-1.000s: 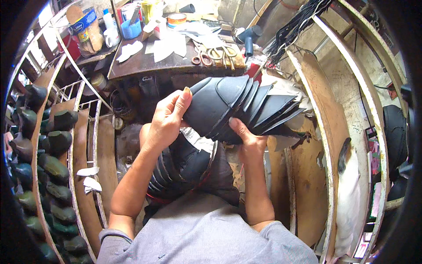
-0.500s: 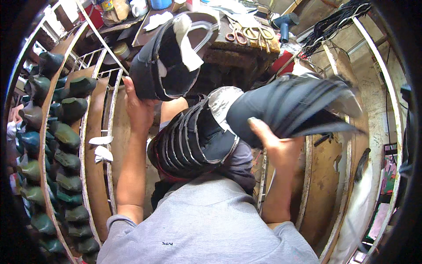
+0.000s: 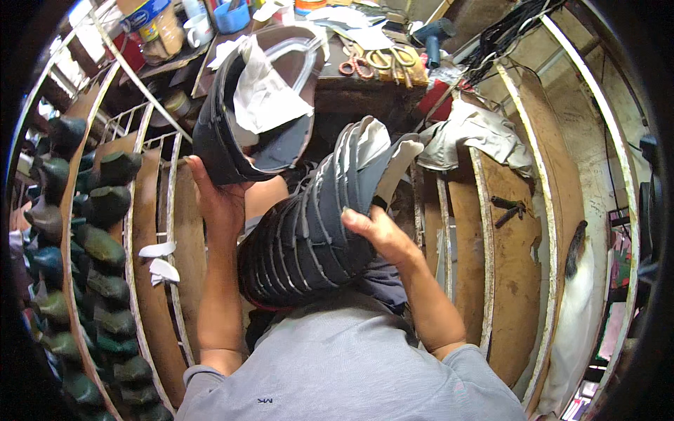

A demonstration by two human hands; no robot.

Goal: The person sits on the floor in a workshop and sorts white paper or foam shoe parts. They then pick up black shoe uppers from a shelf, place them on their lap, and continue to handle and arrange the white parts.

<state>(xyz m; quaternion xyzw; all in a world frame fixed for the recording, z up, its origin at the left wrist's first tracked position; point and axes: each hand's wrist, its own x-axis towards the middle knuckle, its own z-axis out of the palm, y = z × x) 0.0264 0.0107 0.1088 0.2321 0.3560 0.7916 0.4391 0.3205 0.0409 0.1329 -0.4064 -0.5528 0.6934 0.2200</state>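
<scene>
My left hand (image 3: 221,200) is raised at the left, fingers wrapped under a few nested black shoe uppers (image 3: 214,140). A white sheet-like piece (image 3: 270,98) and a clear curved strip show inside their opening. On my lap lies a thick stack of black shoe uppers (image 3: 302,245) with pale edges, nested one in another. My right hand (image 3: 386,235) grips the upper right end of this stack, thumb on top and fingers hidden underneath. White and beige linings show at that end.
Racks of dark green shoe lasts (image 3: 105,245) stand at the left, near white scraps (image 3: 163,272). The cluttered bench ahead holds scissors (image 3: 354,64), a mug (image 3: 199,31) and a blue blow dryer (image 3: 433,42). At the right, a grey cloth (image 3: 477,137) drapes a rack beneath black cords (image 3: 498,49).
My right hand has brought its bundle of uppers left and down onto the lap stack. The left-hand uppers moved slightly left and down; more of the white piece inside them shows.
</scene>
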